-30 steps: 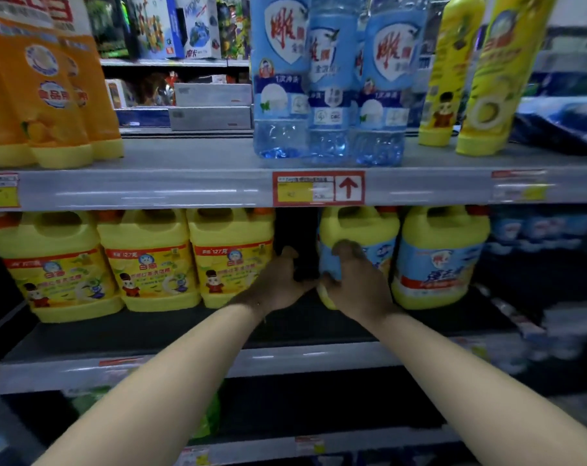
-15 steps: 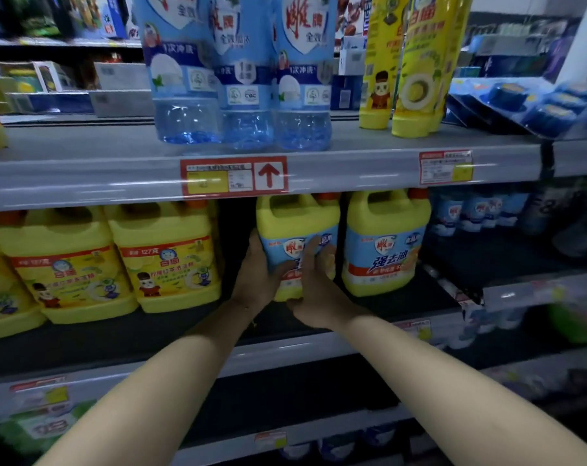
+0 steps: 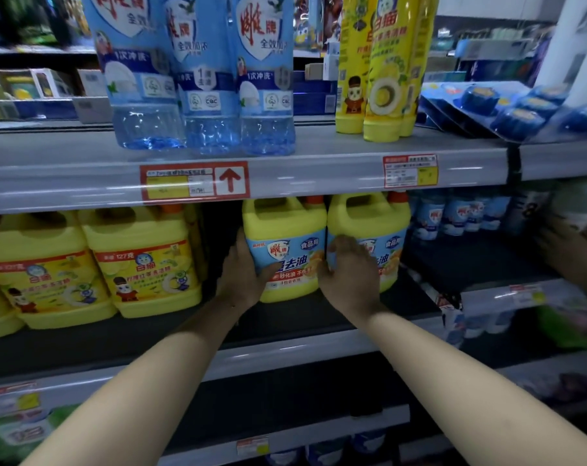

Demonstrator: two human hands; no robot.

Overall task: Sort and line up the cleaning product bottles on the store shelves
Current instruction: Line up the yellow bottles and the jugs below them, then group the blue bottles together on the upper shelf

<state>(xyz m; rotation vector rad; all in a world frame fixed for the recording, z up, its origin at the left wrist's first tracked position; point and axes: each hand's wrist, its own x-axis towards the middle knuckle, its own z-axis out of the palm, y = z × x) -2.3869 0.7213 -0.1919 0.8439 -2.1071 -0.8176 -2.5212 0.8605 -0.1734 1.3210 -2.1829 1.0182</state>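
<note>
A yellow jug with a blue label (image 3: 287, 245) stands on the middle shelf (image 3: 305, 348), close against a matching jug (image 3: 382, 230) on its right. My left hand (image 3: 241, 280) holds the first jug's left side, thumb across the front of the label. My right hand (image 3: 351, 272) grips its right front corner, fingers curled at the seam between the two jugs. Left of a dark gap stand yellow jugs with yellow labels (image 3: 144, 264). On the upper shelf (image 3: 335, 169) are three clear blue bottles (image 3: 201, 79) and tall yellow bottles (image 3: 382, 72).
Blue round packaged items (image 3: 507, 105) lie at the upper shelf's right end. Small blue bottles (image 3: 453, 216) stand deep on the middle shelf to the right. A blurred arm of another person (image 3: 574, 257) reaches in at the right edge. More stock fills the lower shelves.
The view has swung right and closer. My right hand slid from the jug's front to its right corner, and the jug now stands against its neighbour.
</note>
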